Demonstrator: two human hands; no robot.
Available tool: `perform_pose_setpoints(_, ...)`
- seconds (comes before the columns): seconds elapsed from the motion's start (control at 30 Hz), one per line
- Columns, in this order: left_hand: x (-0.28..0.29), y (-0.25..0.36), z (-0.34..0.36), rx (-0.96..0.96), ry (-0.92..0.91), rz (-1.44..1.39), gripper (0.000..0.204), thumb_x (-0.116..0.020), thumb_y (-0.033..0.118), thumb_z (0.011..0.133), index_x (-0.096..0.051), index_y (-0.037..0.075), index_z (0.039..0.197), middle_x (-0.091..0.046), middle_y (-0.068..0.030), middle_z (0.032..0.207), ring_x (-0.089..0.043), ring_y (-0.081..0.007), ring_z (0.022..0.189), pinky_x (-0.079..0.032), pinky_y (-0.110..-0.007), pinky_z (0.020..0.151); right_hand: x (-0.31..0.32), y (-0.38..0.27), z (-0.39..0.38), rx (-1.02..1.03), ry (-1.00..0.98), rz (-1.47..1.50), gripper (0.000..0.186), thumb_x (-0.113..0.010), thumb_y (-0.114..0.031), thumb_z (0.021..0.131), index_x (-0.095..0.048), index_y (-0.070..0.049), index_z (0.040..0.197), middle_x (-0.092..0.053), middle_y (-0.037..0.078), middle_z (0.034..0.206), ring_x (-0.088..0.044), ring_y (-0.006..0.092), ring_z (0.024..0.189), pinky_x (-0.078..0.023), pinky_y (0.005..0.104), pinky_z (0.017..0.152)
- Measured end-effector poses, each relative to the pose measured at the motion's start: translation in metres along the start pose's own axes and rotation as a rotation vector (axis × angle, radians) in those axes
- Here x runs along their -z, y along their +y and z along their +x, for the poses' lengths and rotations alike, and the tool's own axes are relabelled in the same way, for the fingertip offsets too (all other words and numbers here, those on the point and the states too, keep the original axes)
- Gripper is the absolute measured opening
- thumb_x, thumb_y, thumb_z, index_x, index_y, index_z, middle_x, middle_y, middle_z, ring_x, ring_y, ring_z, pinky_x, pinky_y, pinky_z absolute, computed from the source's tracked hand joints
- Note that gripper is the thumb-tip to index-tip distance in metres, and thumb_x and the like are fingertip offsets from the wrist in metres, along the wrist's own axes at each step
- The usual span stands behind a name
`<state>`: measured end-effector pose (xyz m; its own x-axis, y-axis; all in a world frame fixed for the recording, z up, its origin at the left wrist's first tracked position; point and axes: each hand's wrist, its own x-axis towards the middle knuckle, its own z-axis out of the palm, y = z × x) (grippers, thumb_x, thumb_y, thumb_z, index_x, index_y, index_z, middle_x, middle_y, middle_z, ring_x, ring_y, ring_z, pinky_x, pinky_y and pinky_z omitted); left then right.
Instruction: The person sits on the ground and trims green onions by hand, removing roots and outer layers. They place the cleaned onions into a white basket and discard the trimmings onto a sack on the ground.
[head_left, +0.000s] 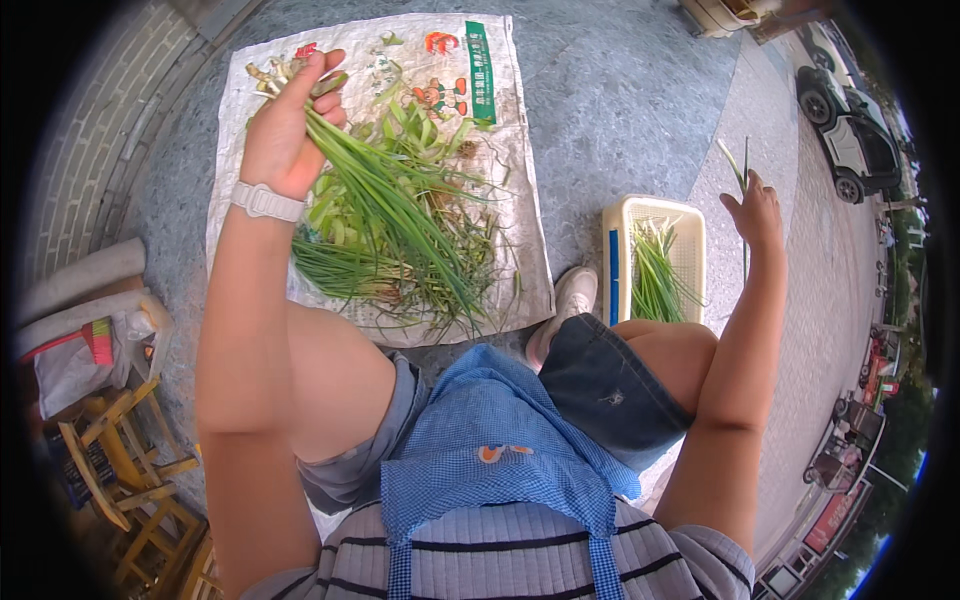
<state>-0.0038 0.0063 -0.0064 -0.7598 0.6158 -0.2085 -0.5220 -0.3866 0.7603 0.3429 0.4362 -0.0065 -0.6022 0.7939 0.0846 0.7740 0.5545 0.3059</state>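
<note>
- Left hand (285, 130): fingers closed around one bunch of green chives (400, 215), root ends up, leaves hanging over the one printed sack (520, 200).
- Right hand (757, 212): pinching one single chive stalk (742, 175), right of the sack, above the one cream basket (690, 225).
- Basket: holds one small pile of cleaned chives (655, 275).

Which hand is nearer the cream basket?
Right. The right hand hovers just beside the cream basket; the left hand holds a bunch of green onions far left.
</note>
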Motion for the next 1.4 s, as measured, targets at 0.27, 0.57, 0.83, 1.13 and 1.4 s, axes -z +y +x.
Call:
perform_pose_setpoints(0.27, -0.030, -0.013, -0.018, 0.065, -0.041, -0.008, 0.033, -0.059, 0.024, 0.094, -0.054, -0.002, 0.113, -0.051, -0.0039, 0.091, -0.042, -0.0051, 0.066, -0.039, -0.019, 0.060, 0.090, -0.207, -0.075, 0.743, -0.121, 1.157, 0.026, -0.068, -0.014, 0.084, -0.065, -0.002, 0.106, -0.067, 0.013, 0.091, -0.067, 0.0235, 0.079, -0.054, 0.0320, 0.067)
perform_pose_setpoints(0.57, -0.044, -0.020, -0.025, 0.064, -0.071, 0.133, 0.049, -0.060, 0.040, 0.092, -0.054, 0.001, 0.120, -0.052, -0.0018, 0.092, -0.042, -0.0053, 0.071, -0.039, -0.018, 0.061, 0.110, -0.304, -0.109, 0.745, -0.289, 1.578, 0.019, -0.070, -0.015, 0.084, -0.063, 0.000, 0.092, -0.066, 0.009, 0.077, -0.064, 0.0154, 0.066, -0.050, 0.0287, 0.060)
perform_pose_setpoints(0.83, -0.011, 0.005, -0.012, -0.162, 0.258, 0.200, 0.034, -0.065, 0.027, 0.091, -0.062, -0.002, 0.108, -0.056, 0.0007, 0.086, -0.038, -0.0040, 0.061, -0.033, -0.019, 0.052, 0.110, -0.306, -0.074, 0.532, -0.649, 1.912, 0.019, -0.062, -0.016, 0.092, -0.065, 0.002, 0.099, -0.066, 0.003, 0.083, -0.057, 0.0079, 0.074, -0.047, 0.0228, 0.072)
perform_pose_setpoints(1.13, -0.040, -0.019, -0.024, -0.170, 0.119, 0.500, 0.024, -0.076, 0.023, 0.081, -0.066, 0.004, 0.093, -0.060, 0.0027, 0.081, -0.048, -0.0051, 0.069, -0.038, -0.022, 0.059, 0.105, -0.314, -0.073, 0.609, -0.617, 1.853, 0.017, -0.065, -0.017, 0.090, -0.065, -0.001, 0.093, -0.064, 0.000, 0.079, -0.055, 0.0063, 0.072, -0.045, 0.0218, 0.068)
perform_pose_setpoints(1.4, -0.022, -0.002, -0.015, -0.144, 0.171, 0.228, 0.020, -0.072, 0.022, 0.085, -0.062, 0.006, 0.092, -0.054, 0.0042, 0.076, -0.039, -0.0046, 0.060, -0.033, -0.021, 0.054, 0.110, -0.311, -0.072, 0.674, -0.530, 1.700, 0.012, -0.065, -0.014, 0.090, -0.061, -0.003, 0.087, -0.059, -0.002, 0.074, -0.050, 0.0044, 0.066, -0.042, 0.0210, 0.061)
